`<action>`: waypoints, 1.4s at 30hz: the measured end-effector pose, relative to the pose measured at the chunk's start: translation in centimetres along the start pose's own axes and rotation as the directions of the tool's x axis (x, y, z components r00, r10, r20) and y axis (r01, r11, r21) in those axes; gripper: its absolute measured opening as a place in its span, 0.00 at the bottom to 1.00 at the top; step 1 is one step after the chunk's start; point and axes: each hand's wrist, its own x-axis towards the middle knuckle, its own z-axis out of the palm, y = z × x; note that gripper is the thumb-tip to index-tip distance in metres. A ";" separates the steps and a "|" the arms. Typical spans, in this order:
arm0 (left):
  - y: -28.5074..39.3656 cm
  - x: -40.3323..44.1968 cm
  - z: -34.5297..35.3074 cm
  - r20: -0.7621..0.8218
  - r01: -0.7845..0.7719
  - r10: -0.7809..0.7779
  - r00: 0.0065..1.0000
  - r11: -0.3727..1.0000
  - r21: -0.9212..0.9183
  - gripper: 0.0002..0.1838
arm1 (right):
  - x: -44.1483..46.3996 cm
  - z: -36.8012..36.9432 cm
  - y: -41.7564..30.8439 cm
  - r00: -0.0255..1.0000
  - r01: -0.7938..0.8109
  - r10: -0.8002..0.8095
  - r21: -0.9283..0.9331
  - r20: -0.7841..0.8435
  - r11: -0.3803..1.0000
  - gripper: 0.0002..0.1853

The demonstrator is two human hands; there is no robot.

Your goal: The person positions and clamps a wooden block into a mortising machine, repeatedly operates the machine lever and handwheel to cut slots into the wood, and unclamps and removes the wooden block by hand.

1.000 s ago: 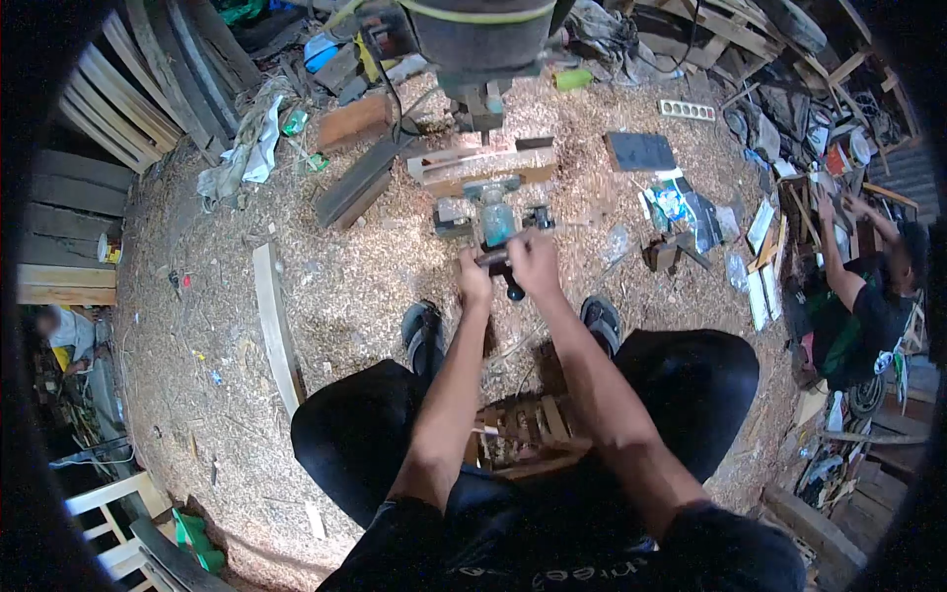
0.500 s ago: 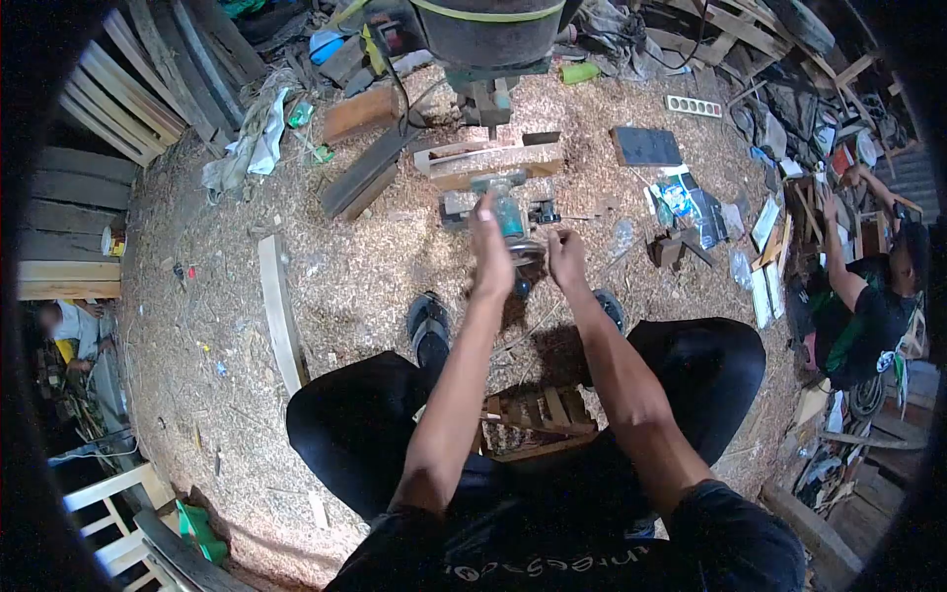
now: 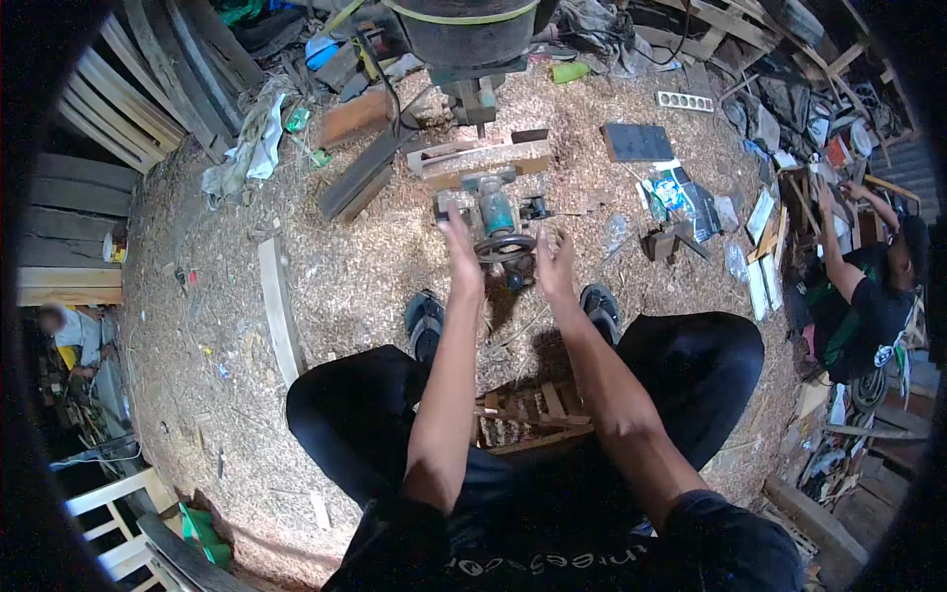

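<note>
A dark handwheel (image 3: 505,248) sits at the near end of a green metal machine part (image 3: 496,210), between my hands. My left hand (image 3: 464,259) is open at the wheel's left, fingers stretched forward. On the other side, my right hand (image 3: 555,264) is open close to the rim; whether it touches is unclear. Past the green part, a pale wooden piece (image 3: 483,163) lies crosswise under a drill-like tool tip (image 3: 480,113). A large dark machine body (image 3: 469,39) hangs above it.
Shavings cover the ground. Dark beams (image 3: 360,183) and a reddish wood block (image 3: 355,118) lie left of the machine; a dark block (image 3: 637,142) and a power strip (image 3: 685,103) lie right. A co-worker (image 3: 868,286) is at far right, another person (image 3: 74,335) at far left.
My left hand has come away from the green part and wheel, moving left and opening. My right hand's fingers have spread from a curled pose. The wheel now shows more fully.
</note>
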 end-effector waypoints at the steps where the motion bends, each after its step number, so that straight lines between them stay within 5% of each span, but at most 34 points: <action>1: 1.2 -0.3 0.1 0.017 -0.011 0.011 1.000 1.000 -0.015 0.51 | -0.1 -0.6 1.2 0.996 -0.084 0.083 -0.034 -0.018 0.996 0.46; 2: 0.4 0.0 -0.3 -0.066 0.092 -0.084 0.994 0.988 0.122 0.49 | 0.0 -0.7 2.1 0.987 -0.160 0.158 -0.067 -0.037 0.985 0.46; 3: -0.4 0.3 -0.7 -0.149 0.211 -0.179 0.973 0.948 0.240 0.48 | -0.4 -0.5 -0.2 0.987 -0.135 0.151 0.221 -0.057 0.966 0.48; 5: -4.1 -0.1 -1.6 -0.133 0.233 -0.206 0.969 0.943 0.236 0.49 | -1.5 0.0 -3.0 0.999 0.046 -0.045 0.120 -0.011 0.992 0.48; 6: -5.2 -0.2 -1.5 -0.016 0.126 -0.125 0.992 0.985 0.114 0.51 | -1.2 0.3 -4.0 0.989 0.147 -0.148 0.079 0.010 0.986 0.48; 8: -0.3 -1.3 -0.2 -0.048 -0.060 0.055 0.997 0.994 -0.092 0.49 | -0.9 0.0 0.0 0.999 -0.035 0.039 0.150 -0.021 0.988 0.46; 10: -0.6 -1.2 -1.0 -0.112 0.060 -0.055 0.992 0.997 0.042 0.50 | -1.1 -0.8 -1.2 0.984 -0.168 0.175 0.144 -0.040 0.975 0.44; 13: -1.8 -2.4 0.3 -0.108 0.086 -0.064 0.992 0.974 0.210 0.50 | -1.4 0.6 -2.0 1.000 -0.008 0.006 0.324 0.008 0.946 0.44; 14: -1.5 -2.3 0.6 -0.069 -0.027 0.036 0.997 0.992 0.120 0.49 | -0.5 1.0 -0.5 1.000 0.004 -0.009 0.354 0.014 0.935 0.45; 15: -1.1 -2.2 0.9 -0.030 -0.134 0.135 0.990 0.991 0.021 0.47 | -0.4 0.6 -0.6 0.997 -0.070 0.075 0.288 -0.007 0.955 0.44; 17: -1.7 -1.5 -0.3 -0.089 -0.035 0.040 0.995 0.998 0.058 0.46 | -0.5 -0.3 -0.4 0.970 -0.225 0.236 0.150 -0.061 0.963 0.43; 20: -1.5 -2.1 0.4 -0.076 -0.087 0.089 0.993 0.996 0.034 0.44 | -1.4 1.3 -5.0 0.981 0.194 -0.191 0.114 -0.040 0.974 0.44; 22: -0.3 -2.4 1.4 -0.023 -0.198 0.198 0.980 0.980 -0.005 0.43 | -0.7 1.4 -2.2 0.998 0.037 -0.025 0.185 -0.066 0.982 0.45; 24: -1.7 -1.7 -0.9 -0.124 -0.078 0.078 0.989 0.997 0.006 0.42 | -0.4 0.8 -0.9 0.974 -0.152 0.180 0.186 -0.140 0.971 0.45; 25: -2.6 -2.0 -0.9 -0.122 -0.001 0.018 0.992 0.991 0.137 0.44 | -0.8 0.7 -2.6 0.985 0.036 -0.026 0.054 -0.172 0.998 0.45; 26: -3.4 -2.5 -0.9 -0.120 0.072 -0.041 0.992 0.961 0.267 0.46 | -1.6 0.9 -5.5 0.976 0.187 -0.167 0.147 -0.140 0.971 0.45; 28: -2.9 -3.5 1.2 -0.095 -0.007 0.032 0.995 0.967 0.253 0.45 | -2.0 0.9 -5.7 0.972 0.219 -0.220 -0.023 -0.087 0.975 0.44; 31: -1.2 -3.0 1.3 -0.102 -0.013 0.026 0.994 0.992 0.127 0.45 | -2.0 -1.1 -4.5 0.971 -0.185 0.188 0.030 -0.145 0.982 0.42; 34: -0.3 -3.3 1.3 -0.122 0.037 -0.024 0.992 0.993 0.109 0.44 | -1.7 1.1 -4.7 0.979 0.124 -0.102 0.120 -0.174 0.985 0.42; 35: -0.1 -4.0 2.0 -0.109 0.017 -0.006 0.994 0.995 0.103 0.43 | -1.8 1.3 -4.8 0.960 0.239 -0.237 -0.001 -0.147 0.971 0.42; 39: 2.2 -4.9 3.0 -0.115 0.018 0.006 0.993 0.978 0.207 0.42 | -0.8 0.0 -0.9 0.968 -0.183 0.211 0.197 -0.138 0.963 0.41; 42: -2.6 -3.7 1.3 -0.112 0.012 0.054 0.992 0.854 0.520 0.40 | -1.5 1.4 -5.2 0.963 0.241 -0.232 0.060 -0.136 0.969 0.39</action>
